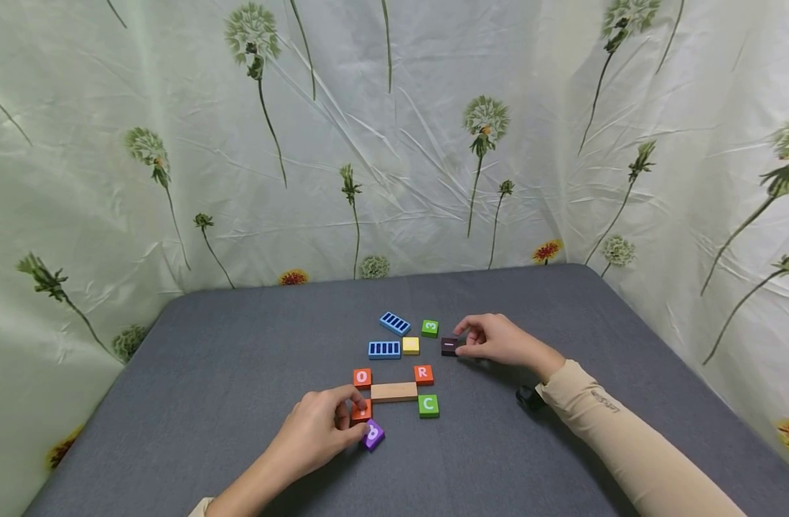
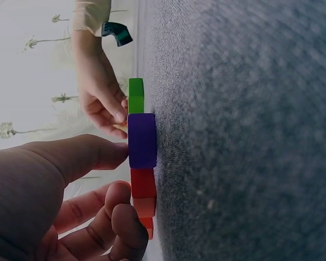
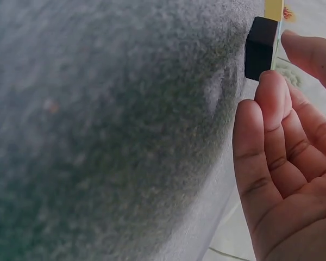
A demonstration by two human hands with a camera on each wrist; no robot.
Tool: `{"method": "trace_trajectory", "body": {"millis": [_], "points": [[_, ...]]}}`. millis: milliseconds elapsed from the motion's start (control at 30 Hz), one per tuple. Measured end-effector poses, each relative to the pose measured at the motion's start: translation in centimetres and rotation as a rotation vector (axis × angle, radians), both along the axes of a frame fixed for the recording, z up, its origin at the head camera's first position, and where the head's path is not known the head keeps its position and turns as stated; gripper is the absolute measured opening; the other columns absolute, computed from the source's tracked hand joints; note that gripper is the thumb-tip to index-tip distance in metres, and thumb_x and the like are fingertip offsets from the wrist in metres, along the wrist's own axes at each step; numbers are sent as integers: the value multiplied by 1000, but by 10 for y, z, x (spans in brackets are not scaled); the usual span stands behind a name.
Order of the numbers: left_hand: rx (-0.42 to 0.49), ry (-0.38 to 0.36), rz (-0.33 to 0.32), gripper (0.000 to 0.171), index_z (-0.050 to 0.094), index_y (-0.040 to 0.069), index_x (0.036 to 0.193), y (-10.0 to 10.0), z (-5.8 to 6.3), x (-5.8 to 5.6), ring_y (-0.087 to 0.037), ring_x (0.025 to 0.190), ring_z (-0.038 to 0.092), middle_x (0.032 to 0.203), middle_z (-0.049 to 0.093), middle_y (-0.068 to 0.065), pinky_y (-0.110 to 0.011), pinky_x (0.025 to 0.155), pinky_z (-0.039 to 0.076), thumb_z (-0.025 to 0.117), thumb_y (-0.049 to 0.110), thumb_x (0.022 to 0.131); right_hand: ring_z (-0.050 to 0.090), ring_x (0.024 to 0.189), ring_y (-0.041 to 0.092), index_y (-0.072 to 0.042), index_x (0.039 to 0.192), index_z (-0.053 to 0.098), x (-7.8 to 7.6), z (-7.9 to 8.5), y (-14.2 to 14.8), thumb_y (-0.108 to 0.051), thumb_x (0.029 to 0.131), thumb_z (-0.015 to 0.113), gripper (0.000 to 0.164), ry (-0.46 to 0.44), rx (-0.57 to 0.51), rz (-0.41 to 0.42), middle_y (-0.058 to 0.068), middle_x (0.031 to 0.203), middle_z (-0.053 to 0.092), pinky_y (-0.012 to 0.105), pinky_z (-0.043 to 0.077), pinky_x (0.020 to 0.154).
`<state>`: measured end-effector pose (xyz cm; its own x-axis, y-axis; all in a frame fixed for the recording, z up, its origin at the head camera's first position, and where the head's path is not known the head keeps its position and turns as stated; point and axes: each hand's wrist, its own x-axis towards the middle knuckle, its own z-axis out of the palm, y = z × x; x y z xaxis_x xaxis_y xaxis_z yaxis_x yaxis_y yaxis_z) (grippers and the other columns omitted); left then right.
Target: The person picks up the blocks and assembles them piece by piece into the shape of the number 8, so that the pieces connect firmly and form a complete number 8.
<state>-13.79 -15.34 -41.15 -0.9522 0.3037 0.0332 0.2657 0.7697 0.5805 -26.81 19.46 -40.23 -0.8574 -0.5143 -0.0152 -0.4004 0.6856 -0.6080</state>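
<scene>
On the grey table, the left hand (image 1: 316, 427) reaches over a red tile (image 1: 362, 411), its fingers loosely bent above it. Its thumb tip rests on the purple tile (image 1: 372, 435), which lies askew; the left wrist view shows that thumb on the top edge of the purple block (image 2: 143, 140). Farther right, the right hand (image 1: 497, 341) is beside a black tile (image 1: 449, 347) with a pale mark. In the right wrist view a fingertip meets one end of the black block (image 3: 261, 49), while the thumb stands apart from it.
A wooden block (image 1: 394, 392) lies between an orange O tile (image 1: 362, 378), a red R tile (image 1: 423, 375) and a green C tile (image 1: 428, 406). Behind are two blue slotted pieces (image 1: 384, 350), a yellow tile (image 1: 410, 346) and a green 3 tile (image 1: 430, 328). A flowered curtain (image 1: 407, 143) hangs behind.
</scene>
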Motion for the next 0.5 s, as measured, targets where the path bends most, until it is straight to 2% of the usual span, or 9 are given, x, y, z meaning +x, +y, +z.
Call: {"method": "trace_trajectory", "body": {"millis": [300,500], "points": [[18,2,-7,26,71,21,99,-1,0,0,-2,59,46,68,54,11,-22,55,35,91,24,85,52,65,7,-3,118,74,-2,-3,-6,-21,98,80,27,3,18,4,-5,76,62,22,42,60],[11,-11,-2,27,71,20,101,0,0,0,-4,60,47,70,54,10,-22,56,35,92,24,85,50,66,7,-5,114,72,1,-4,-4,-25,97,81,27,6,35,0,-5,76,60,23,40,61]]}}
